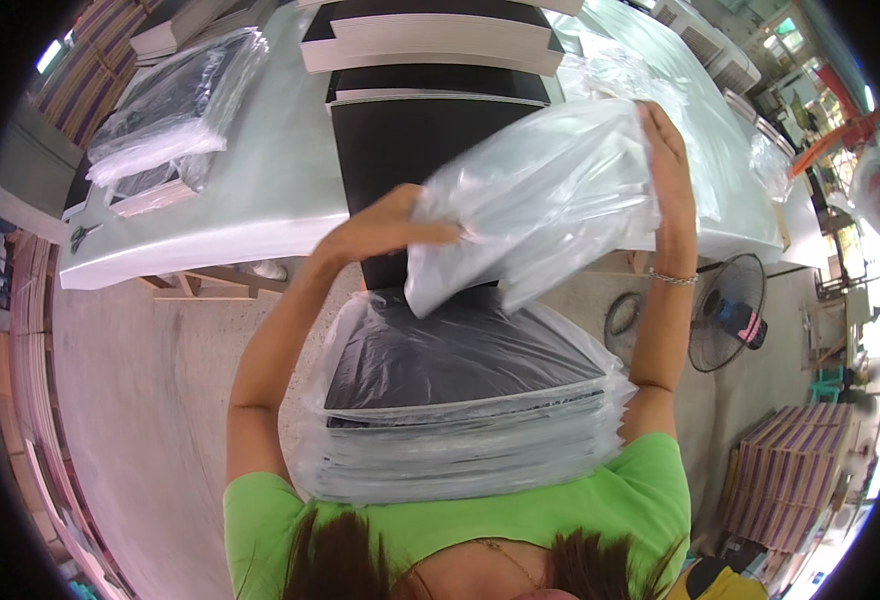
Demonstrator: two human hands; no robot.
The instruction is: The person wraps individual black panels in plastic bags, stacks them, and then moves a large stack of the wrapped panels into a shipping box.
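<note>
A clear plastic bag (550,190) is stretched between my two hands above the near edge of the table. My left hand (390,228) pinches its left side, thumb and fingers closed on the film. At the bag's right edge, my right hand (668,160) grips the film with its fingers pressed together. Beneath the bag lies a flat black board (390,140), partly covered by it and reaching past the table edge. Close to my body, a stack of black boards in plastic bags (460,350) rises below my hands.
Stacked black boards with white edges (440,40) stand farther back on the white-covered table (270,160). Bagged boards (175,110) and scissors (85,236) lie at left. Loose clear bags (620,70) spread at right. A fan (728,312) stands on the floor to the right.
</note>
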